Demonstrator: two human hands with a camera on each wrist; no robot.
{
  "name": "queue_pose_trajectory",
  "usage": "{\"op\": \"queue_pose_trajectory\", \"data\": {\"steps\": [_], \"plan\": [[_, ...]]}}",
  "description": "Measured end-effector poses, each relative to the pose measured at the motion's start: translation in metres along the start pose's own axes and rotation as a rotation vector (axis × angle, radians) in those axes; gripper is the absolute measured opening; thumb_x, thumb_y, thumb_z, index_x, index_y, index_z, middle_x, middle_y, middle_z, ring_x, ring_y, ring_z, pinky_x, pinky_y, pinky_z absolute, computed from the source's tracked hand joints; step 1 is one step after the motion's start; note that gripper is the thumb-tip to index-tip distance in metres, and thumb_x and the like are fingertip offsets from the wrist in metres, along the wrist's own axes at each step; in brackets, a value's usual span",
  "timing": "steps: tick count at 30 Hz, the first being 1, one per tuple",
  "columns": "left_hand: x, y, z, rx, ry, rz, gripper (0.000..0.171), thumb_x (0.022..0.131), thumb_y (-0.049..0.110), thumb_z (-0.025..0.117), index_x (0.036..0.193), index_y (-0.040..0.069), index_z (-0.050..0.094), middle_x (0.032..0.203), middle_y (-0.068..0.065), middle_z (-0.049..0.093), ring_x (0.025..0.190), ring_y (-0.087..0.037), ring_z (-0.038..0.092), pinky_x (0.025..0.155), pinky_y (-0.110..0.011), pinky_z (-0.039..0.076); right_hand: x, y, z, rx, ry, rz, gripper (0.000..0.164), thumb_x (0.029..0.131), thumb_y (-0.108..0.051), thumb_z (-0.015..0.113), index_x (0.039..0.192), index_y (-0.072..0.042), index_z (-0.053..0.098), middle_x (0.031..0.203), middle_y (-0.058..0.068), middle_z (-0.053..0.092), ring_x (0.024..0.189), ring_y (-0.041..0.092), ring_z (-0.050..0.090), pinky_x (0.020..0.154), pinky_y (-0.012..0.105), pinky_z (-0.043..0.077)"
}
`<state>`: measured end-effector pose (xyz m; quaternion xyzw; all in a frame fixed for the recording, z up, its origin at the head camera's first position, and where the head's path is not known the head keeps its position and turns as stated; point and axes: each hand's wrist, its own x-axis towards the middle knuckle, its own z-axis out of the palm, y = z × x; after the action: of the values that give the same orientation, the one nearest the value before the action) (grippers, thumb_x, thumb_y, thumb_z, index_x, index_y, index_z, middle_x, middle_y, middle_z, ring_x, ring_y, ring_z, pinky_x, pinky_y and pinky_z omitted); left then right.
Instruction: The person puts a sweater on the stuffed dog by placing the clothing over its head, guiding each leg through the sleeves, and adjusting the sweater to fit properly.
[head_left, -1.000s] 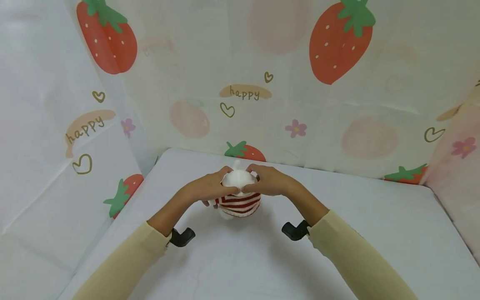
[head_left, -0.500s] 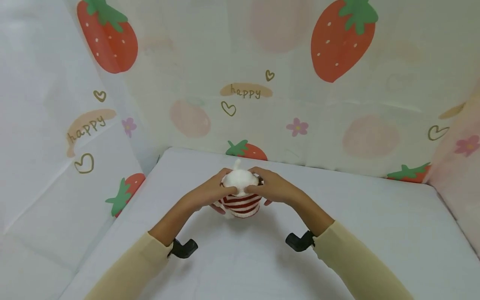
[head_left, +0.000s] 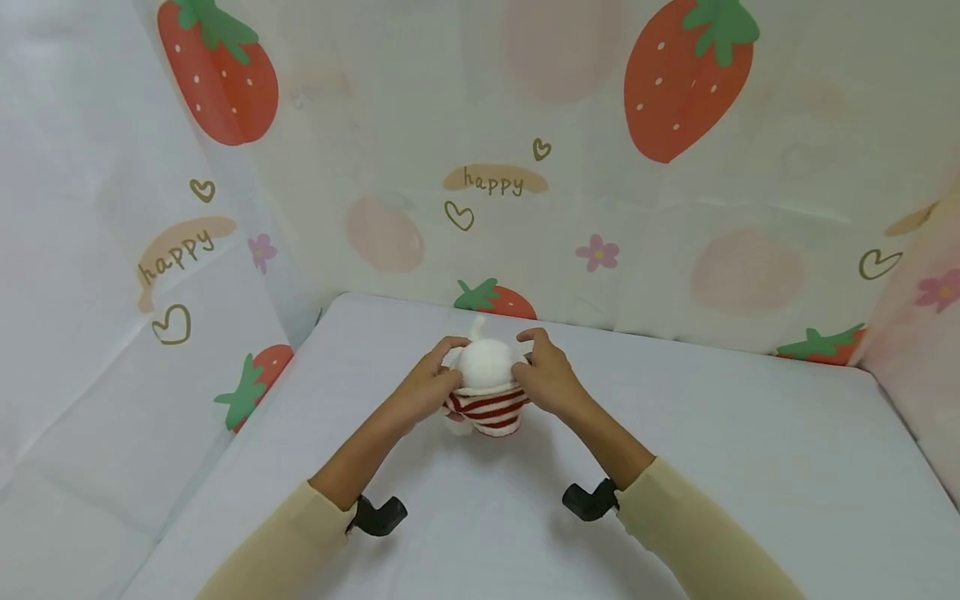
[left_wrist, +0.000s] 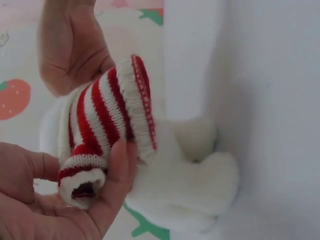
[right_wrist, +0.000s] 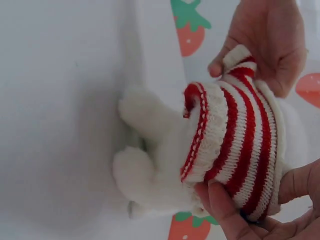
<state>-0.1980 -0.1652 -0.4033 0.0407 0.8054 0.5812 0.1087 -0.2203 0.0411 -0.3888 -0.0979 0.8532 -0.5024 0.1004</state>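
A white plush toy [head_left: 486, 363] stands on the table with its back to the head camera, wearing a red-and-white striped knitted sweater [head_left: 491, 410]. Its round white legs [left_wrist: 215, 175] show below the sweater's ribbed hem in the wrist views. My left hand [head_left: 426, 390] grips the sweater on the left side, thumb and fingers around a short sleeve [left_wrist: 82, 182] with an open cuff. On the other side my right hand [head_left: 551, 379] holds the sweater between thumb and fingers, fingertips near the hem [right_wrist: 205, 135]. Its index finger is raised beside the toy's head. The toy's face is hidden.
The white table [head_left: 712, 442] runs back to a strawberry-printed cloth [head_left: 630, 208] that hangs behind it and along both sides. Black wrist mounts [head_left: 378, 517] stick out from the beige sleeves [head_left: 292, 542].
Both hands have moved apart from the toy's head toward its sides. The thumbs no longer meet at the neck, more of the sweater shows, and the right index finger has lifted.
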Motion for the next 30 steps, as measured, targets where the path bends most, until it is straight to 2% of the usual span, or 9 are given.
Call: {"op": "queue_pose_trajectory", "data": {"steps": [3, 6, 12, 17, 21, 25, 30], "plan": [[0.0, -0.003, 0.002, 0.0, 0.047, 0.015, 0.056, 0.089, 0.002, 0.045, 0.144, 0.014, 0.045, 0.104, -0.022, 0.068, 0.081, -0.022, 0.061, 0.063, -0.034, 0.053, -0.001, 0.005, -0.002, 0.038, 0.001, 0.001, 0.051, 0.092, -0.005, 0.047, 0.142, 0.002, 0.044, 0.127, 0.027, 0.063, 0.109, 0.033, 0.065, 0.077, 0.04, 0.058], [0.0, -0.005, 0.005, -0.027, 0.071, 0.013, 0.054, 0.089, -0.001, 0.045, 0.14, 0.013, 0.048, 0.103, -0.02, 0.07, 0.075, -0.019, 0.058, 0.06, -0.031, 0.047, -0.003, 0.01, -0.005, 0.086, 0.001, 0.007, 0.048, 0.091, -0.003, 0.047, 0.138, 0.004, 0.052, 0.121, 0.026, 0.065, 0.102, 0.032, 0.067, 0.068, 0.036, 0.059], [0.001, -0.008, 0.013, -0.099, 0.065, 0.014, 0.054, 0.087, -0.006, 0.046, 0.137, 0.013, 0.05, 0.111, -0.022, 0.07, 0.086, -0.021, 0.062, 0.062, -0.029, 0.048, -0.01, 0.017, -0.012, 0.134, 0.007, 0.019, 0.046, 0.089, 0.0, 0.048, 0.133, 0.004, 0.058, 0.121, 0.024, 0.066, 0.101, 0.03, 0.066, 0.067, 0.034, 0.058], [0.001, -0.015, 0.016, -0.136, 0.066, -0.014, 0.056, 0.085, -0.007, 0.047, 0.137, 0.012, 0.051, 0.114, -0.022, 0.069, 0.087, -0.022, 0.062, 0.065, -0.029, 0.049, -0.012, 0.023, -0.017, 0.245, -0.001, 0.123, 0.047, 0.085, -0.005, 0.051, 0.13, -0.001, 0.063, 0.117, 0.018, 0.066, 0.097, 0.028, 0.063, 0.072, 0.04, 0.059], [0.002, -0.021, 0.015, -0.174, 0.049, -0.028, 0.055, 0.086, -0.006, 0.047, 0.138, 0.011, 0.05, 0.113, -0.02, 0.069, 0.085, -0.02, 0.063, 0.067, -0.03, 0.05, -0.01, 0.029, -0.019, 0.334, -0.058, 0.212, 0.05, 0.082, -0.007, 0.052, 0.131, 0.004, 0.06, 0.116, 0.018, 0.064, 0.096, 0.026, 0.061, 0.078, 0.042, 0.059], [0.001, -0.023, 0.014, -0.204, 0.025, -0.018, 0.053, 0.088, -0.003, 0.049, 0.139, 0.011, 0.05, 0.114, -0.019, 0.07, 0.088, -0.02, 0.065, 0.072, -0.031, 0.051, -0.013, 0.028, -0.022, 0.331, -0.066, 0.2, 0.051, 0.083, -0.005, 0.052, 0.131, 0.01, 0.058, 0.117, 0.02, 0.065, 0.093, 0.024, 0.063, 0.077, 0.037, 0.058], [0.001, -0.02, 0.016, -0.245, 0.002, -0.014, 0.054, 0.088, -0.003, 0.05, 0.14, 0.013, 0.049, 0.114, -0.019, 0.071, 0.09, -0.02, 0.066, 0.075, -0.032, 0.052, -0.016, 0.023, -0.027, 0.248, -0.007, 0.134, 0.049, 0.083, -0.004, 0.051, 0.129, 0.01, 0.061, 0.12, 0.022, 0.066, 0.094, 0.024, 0.064, 0.074, 0.033, 0.057]]}}
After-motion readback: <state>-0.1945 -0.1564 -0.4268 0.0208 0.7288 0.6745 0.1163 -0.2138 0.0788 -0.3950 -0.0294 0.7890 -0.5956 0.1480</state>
